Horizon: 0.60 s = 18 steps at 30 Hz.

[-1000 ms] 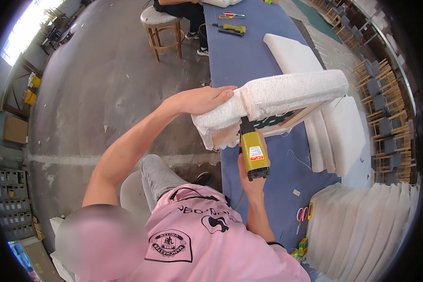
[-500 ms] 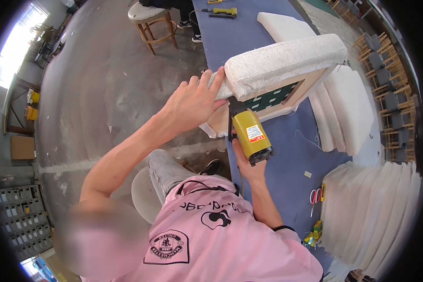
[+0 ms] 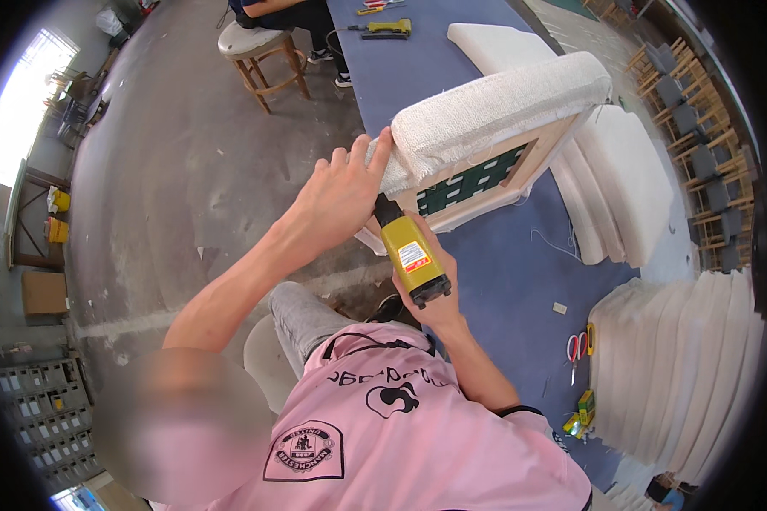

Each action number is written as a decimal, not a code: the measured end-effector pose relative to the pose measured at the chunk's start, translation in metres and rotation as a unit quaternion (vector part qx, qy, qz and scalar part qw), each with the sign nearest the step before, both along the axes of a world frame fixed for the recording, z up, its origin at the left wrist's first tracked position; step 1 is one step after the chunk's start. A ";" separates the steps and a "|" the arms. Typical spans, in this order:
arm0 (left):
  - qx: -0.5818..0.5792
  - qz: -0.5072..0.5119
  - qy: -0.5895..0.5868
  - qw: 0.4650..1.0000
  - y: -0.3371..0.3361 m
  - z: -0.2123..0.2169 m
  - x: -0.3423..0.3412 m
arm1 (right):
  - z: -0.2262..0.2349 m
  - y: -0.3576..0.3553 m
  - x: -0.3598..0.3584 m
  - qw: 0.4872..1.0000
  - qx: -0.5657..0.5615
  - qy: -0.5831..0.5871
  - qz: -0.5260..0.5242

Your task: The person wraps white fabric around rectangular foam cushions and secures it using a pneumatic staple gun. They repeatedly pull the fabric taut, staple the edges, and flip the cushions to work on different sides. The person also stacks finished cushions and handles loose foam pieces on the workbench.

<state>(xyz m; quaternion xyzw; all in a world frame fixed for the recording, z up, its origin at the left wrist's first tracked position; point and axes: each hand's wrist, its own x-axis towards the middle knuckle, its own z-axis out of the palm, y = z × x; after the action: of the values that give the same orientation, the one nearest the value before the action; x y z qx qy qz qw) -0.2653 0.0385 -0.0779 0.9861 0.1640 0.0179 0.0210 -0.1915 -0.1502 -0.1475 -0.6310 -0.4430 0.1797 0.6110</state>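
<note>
Our right hand (image 3: 441, 264) grips the tool (image 3: 411, 249); under our left fingers (image 3: 379, 155), grip unclear, the cushion (image 3: 498, 106) looks soft-topped, probably stiff-framed, best edge-held!

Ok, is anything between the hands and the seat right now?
Nothing visible blocks the left hand; it lies on the seat. Between the right hand and the seat is only the yellow tool it grips, nose at the near-left edge; whether that touches is unclear.

The person's in a pink shirt (image 3: 452, 434), its short sleeve black-trimmed (image 3: 521, 410), with a black crest (image 3: 305, 452), grey jeans (image 3: 309, 319) below.
</note>
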 end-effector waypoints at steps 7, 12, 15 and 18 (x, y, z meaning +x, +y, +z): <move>-0.405 0.003 -0.084 0.910 0.052 0.005 -0.012 | -0.010 -0.008 -0.003 0.999 -0.017 -0.028 -0.043; -0.604 0.009 -0.065 0.795 0.066 -0.023 -0.020 | -0.014 -0.013 -0.005 0.998 -0.032 -0.014 -0.042; -0.505 0.015 -0.070 0.860 0.055 -0.019 -0.024 | -0.011 -0.013 -0.007 0.998 -0.033 -0.012 -0.042; -0.357 0.016 -0.075 0.931 0.034 -0.003 -0.029 | -0.014 -0.011 -0.007 0.998 -0.037 -0.009 -0.046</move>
<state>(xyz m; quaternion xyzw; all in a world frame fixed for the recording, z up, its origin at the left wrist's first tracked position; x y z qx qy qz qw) -0.2944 0.0728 -0.0808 0.9063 0.1735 0.0322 0.3839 -0.1986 -0.1616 -0.1619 -0.6749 -0.4119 0.1618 0.5905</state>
